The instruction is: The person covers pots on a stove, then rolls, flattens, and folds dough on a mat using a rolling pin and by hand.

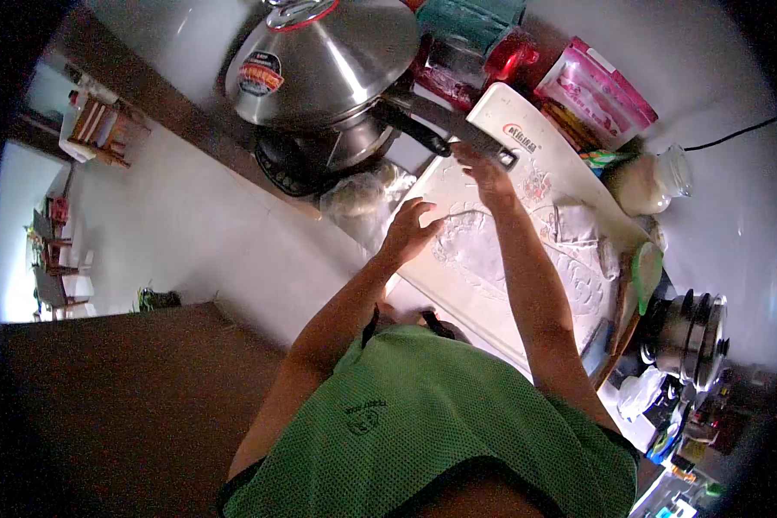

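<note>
My right hand (487, 175) reaches over the far part of a white board (457, 181), its fingers bent against a long dark flat bar (475, 134) with a hole at its end. Whether they grip that bar is hard to make out. Close beside them is the tip of a black pan handle (414, 128). My left hand (412, 231) is above the board's left edge, thumb and fingers apart, holding nothing. Between my arms, a pale flat sheet, apparently dough (473, 248), lies on the board. A folded pale piece (576, 224) lies right of my right forearm.
A lidded steel wok (337, 69) stands at the far left on a black cooker (289, 164). Beside it is a clear plastic bag (363, 203). Right of the board are a pink packet (591, 95), a glass jar (652, 183), a green-rimmed item (647, 272) and a steel pot (686, 337).
</note>
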### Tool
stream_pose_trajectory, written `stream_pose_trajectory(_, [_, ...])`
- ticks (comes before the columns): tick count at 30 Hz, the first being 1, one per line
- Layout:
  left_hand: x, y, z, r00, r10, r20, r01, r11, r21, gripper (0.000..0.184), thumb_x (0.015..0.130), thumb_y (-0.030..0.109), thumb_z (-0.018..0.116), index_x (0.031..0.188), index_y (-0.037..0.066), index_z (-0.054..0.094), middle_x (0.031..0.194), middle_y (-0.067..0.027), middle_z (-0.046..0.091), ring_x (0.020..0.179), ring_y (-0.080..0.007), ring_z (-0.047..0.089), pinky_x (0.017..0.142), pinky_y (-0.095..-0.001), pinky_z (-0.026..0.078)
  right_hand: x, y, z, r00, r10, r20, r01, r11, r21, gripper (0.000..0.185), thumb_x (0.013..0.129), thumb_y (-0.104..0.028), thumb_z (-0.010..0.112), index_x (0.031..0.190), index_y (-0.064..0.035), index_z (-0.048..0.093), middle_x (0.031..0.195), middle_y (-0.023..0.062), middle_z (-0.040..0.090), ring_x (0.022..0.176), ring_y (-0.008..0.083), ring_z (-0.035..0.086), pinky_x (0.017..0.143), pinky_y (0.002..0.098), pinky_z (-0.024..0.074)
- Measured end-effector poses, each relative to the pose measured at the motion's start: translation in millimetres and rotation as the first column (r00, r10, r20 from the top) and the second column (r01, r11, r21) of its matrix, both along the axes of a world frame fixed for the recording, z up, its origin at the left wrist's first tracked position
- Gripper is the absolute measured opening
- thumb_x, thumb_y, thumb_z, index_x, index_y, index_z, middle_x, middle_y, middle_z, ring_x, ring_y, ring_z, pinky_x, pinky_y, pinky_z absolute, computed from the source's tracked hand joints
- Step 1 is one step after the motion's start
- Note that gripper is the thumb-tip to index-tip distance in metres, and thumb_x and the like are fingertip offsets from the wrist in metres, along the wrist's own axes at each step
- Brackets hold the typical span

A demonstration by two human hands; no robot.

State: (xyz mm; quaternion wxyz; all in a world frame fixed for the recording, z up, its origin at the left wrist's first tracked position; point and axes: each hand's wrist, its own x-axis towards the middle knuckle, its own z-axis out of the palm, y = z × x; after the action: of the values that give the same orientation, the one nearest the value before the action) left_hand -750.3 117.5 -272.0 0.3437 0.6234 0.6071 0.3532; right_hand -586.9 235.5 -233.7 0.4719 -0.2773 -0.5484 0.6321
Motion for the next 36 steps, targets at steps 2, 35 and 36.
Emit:
stream_pose_trajectory(2, [8,-12,-1,0.999,0.033,0.011,-0.033,0.999,0.006,0.042,0.078,0.031,0.065,0.110,0.004,0.058,0.123,-0.0202,0.048,0.117,-0.0346,0.045,0.099,-0.0398,0.036,-12,-7,-23,0.997,0.070,0.042,-0.069,0.997,-0.022,0.042,0.081,-0.038,0.064,0.112,-0.0094,0.058,0.103,0.0034,0.065,0.094,0.0135,0.058,0.079,0.0315,0.0432])
stream_pose_trajectory(35, [-8,-20,-4,0.958,0.173,0.226,-0.203,0.973,0.113,0.026,0.081,0.014,0.067,0.104,0.006,0.059,0.114,-0.0144,0.053,0.086,-0.0200,0.062,0.063,-0.0266,0.054,-244,-108,29,0.927,0.088,0.364,-0.016,0.980,-0.197,0.020,0.076,-0.020,0.068,0.084,-0.0016,0.065,0.070,0.0044,0.060,0.058,0.0125,0.053,0.050,0.0287,0.0409])
stream_pose_trajectory(36, [-8,-14,-9,0.952,0.143,0.271,-0.191,0.968,0.160,0.027,0.081,0.014,0.067,0.104,0.005,0.059,0.113,-0.0138,0.053,0.087,-0.0204,0.062,0.066,-0.0277,0.053,-233,-102,28,0.919,0.101,0.381,-0.042,0.986,-0.160,0.021,0.077,-0.020,0.068,0.086,-0.0015,0.065,0.071,0.0042,0.060,0.058,0.0126,0.053,0.051,0.0283,0.0413])
